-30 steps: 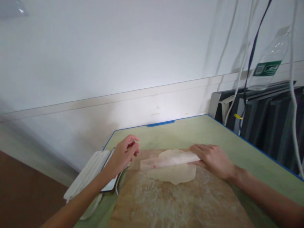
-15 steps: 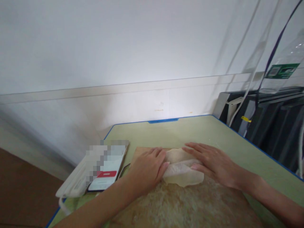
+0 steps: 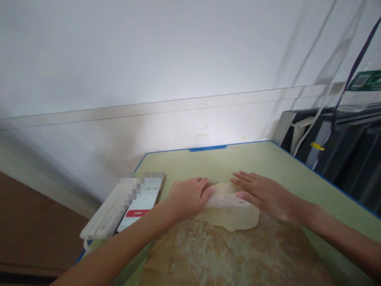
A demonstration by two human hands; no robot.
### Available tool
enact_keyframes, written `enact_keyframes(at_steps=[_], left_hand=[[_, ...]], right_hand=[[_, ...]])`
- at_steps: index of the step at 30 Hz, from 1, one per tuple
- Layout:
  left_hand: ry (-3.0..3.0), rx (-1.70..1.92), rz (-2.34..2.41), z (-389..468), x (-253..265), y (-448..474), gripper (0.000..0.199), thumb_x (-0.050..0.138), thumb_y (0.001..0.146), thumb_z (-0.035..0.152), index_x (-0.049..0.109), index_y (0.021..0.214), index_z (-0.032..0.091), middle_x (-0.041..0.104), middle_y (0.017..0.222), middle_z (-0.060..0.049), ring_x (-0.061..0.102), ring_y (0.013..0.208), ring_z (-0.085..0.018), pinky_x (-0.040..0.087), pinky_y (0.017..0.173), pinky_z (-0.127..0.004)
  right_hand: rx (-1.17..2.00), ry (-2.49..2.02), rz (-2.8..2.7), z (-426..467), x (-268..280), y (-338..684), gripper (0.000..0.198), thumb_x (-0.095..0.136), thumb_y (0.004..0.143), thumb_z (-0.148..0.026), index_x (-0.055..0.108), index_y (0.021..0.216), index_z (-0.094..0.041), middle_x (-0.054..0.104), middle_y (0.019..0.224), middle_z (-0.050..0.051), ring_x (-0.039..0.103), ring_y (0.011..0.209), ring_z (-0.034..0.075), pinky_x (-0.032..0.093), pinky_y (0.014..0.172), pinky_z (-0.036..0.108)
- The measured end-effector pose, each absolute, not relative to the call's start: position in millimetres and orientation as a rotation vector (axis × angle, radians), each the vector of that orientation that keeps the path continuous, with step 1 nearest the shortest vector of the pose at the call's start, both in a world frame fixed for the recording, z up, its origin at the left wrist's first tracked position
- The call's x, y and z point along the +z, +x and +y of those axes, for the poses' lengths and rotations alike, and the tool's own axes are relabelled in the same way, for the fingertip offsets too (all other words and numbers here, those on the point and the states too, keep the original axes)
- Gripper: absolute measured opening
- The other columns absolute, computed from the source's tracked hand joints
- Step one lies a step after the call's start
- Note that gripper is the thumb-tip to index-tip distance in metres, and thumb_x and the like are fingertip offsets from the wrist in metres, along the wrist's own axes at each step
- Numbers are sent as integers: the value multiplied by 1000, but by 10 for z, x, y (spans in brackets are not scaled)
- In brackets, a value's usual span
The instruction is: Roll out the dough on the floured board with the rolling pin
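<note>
A thin, pale sheet of dough [image 3: 235, 219] lies on the floury wooden board [image 3: 220, 254]. Across it runs a whitish bar that looks like a rolling pin [image 3: 224, 200], both ends hidden under my hands. My left hand [image 3: 192, 196] is bent over the left end, fingers curled down on the far side and thumb along the near side. Over the right end rests my right hand [image 3: 262, 192], its fingers stretched out and slightly spread.
A phone [image 3: 139, 202] leans on a white device [image 3: 104, 214] at the table's left side. The green table [image 3: 247, 155] with a blue edge meets the white wall. On the right stand dark panels [image 3: 351, 151], cables and a bottle with a green label [image 3: 366, 81].
Both hands and the rolling pin have moved away from me over the dough, baring more of its near part. The view has turned slightly left.
</note>
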State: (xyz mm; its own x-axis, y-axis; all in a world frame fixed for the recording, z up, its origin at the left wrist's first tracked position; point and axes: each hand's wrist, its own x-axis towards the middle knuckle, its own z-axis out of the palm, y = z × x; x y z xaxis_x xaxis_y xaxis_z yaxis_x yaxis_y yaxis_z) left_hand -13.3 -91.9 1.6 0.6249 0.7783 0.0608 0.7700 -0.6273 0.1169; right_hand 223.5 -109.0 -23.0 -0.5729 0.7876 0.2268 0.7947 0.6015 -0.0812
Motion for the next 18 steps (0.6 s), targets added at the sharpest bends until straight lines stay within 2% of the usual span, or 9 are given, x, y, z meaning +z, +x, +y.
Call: enact_keyframes(at_steps=[4, 7, 10, 14, 16, 18], left_hand=[[2814, 204, 1247, -1205, -58, -182, 42, 33, 90, 39, 45, 121, 14, 49, 125, -13, 42, 117, -25, 32, 98, -40], [2835, 200, 1256, -1404, -91, -197, 55, 38, 86, 50, 35, 130, 17, 40, 134, -12, 34, 124, -26, 32, 98, -41], [2849, 183, 1241, -1380, -93, -182, 53, 35, 87, 50, 36, 130, 19, 38, 136, -11, 29, 127, -25, 29, 101, -41], [2775, 177, 1302, -1090, -70, -149, 52, 29, 90, 48, 40, 128, 15, 41, 134, -13, 32, 126, -25, 26, 102, -40], [2744, 133, 1282, -1010, -58, -149, 53, 25, 91, 48, 39, 129, 14, 42, 133, -13, 33, 125, -24, 27, 102, -39], [2751, 104, 1237, -1054, -48, -164, 53, 23, 92, 46, 37, 130, 13, 41, 134, -13, 32, 126, -23, 25, 103, -37]], right_hand=[[-249, -1293, -2440, -1460, -371, 2227, 49, 36, 87, -46, 46, 126, -17, 52, 125, 12, 49, 113, 25, 39, 94, 44], [-295, -1229, -2392, -1659, -491, 2277, 57, 45, 83, -48, 38, 132, -20, 44, 132, 12, 47, 115, 27, 42, 92, 44], [-207, -1235, -2449, -1627, -488, 2339, 54, 43, 85, -46, 37, 133, -23, 45, 132, 9, 47, 115, 25, 44, 90, 42], [-75, -1288, -2547, -1309, -317, 2354, 49, 35, 89, -44, 39, 131, -21, 36, 138, 10, 32, 125, 24, 32, 99, 46], [-38, -1289, -2591, -1206, -255, 2339, 52, 32, 89, -45, 42, 129, -13, 38, 135, 15, 32, 125, 25, 32, 99, 47], [-47, -1287, -2593, -1235, -262, 2331, 52, 31, 90, -44, 44, 128, -12, 44, 132, 15, 37, 122, 25, 34, 98, 46]])
